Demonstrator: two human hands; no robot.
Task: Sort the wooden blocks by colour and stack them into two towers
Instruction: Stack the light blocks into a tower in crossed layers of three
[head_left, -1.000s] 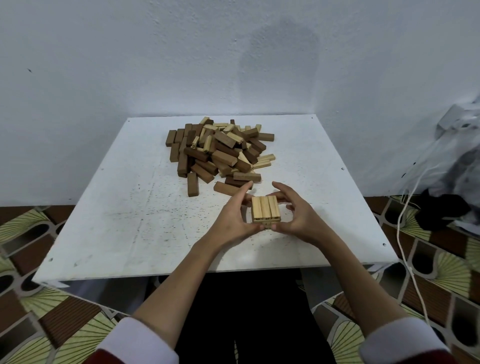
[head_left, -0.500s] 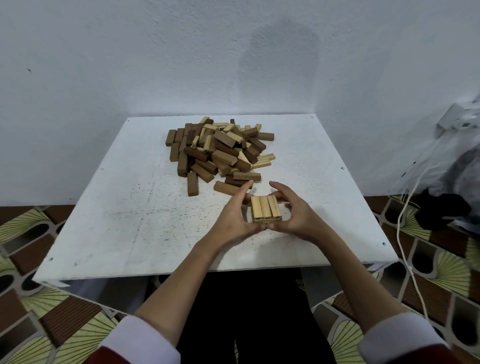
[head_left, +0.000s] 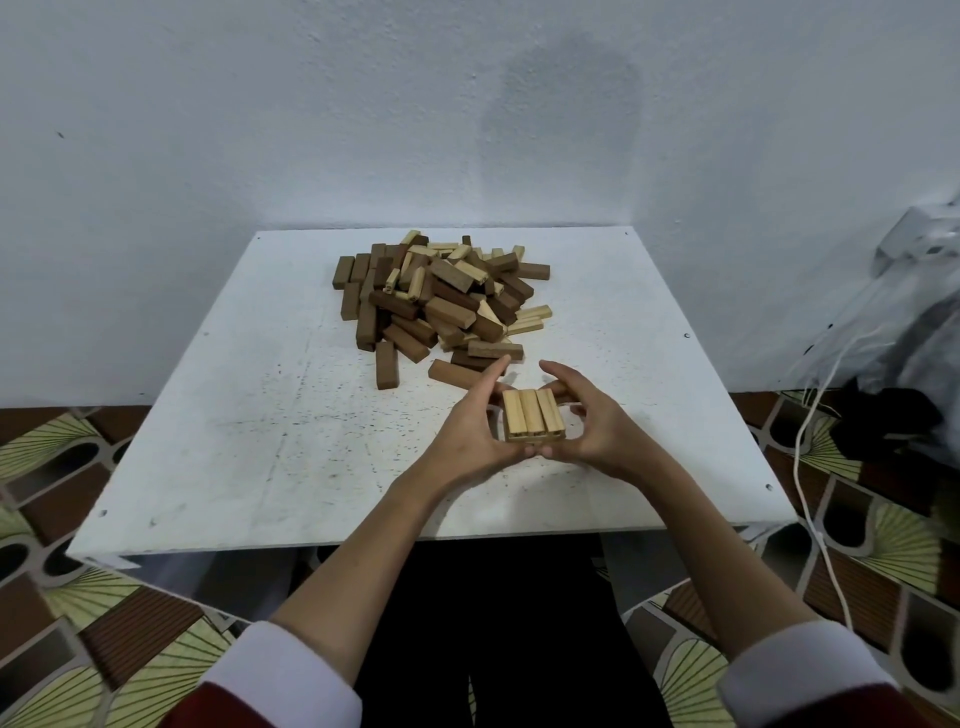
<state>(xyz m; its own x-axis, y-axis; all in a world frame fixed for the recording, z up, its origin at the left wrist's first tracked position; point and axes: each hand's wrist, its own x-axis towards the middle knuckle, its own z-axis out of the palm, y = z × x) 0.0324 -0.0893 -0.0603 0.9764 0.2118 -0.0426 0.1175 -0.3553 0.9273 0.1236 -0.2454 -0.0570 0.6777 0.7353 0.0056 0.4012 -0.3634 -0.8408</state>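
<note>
Both hands cup the small light-block stack (head_left: 532, 422) near the front of the white bench (head_left: 260, 441): left hand (head_left: 475, 431) pressed to its left side, right hand (head_left: 592, 428) closed around its right, mixed block pile (head_left: 441, 299) just behind.

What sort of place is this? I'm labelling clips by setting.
Probably a room at home: a low white table against a plain wall, patterned floor tiles, and a pile of wooden blocks.
</note>
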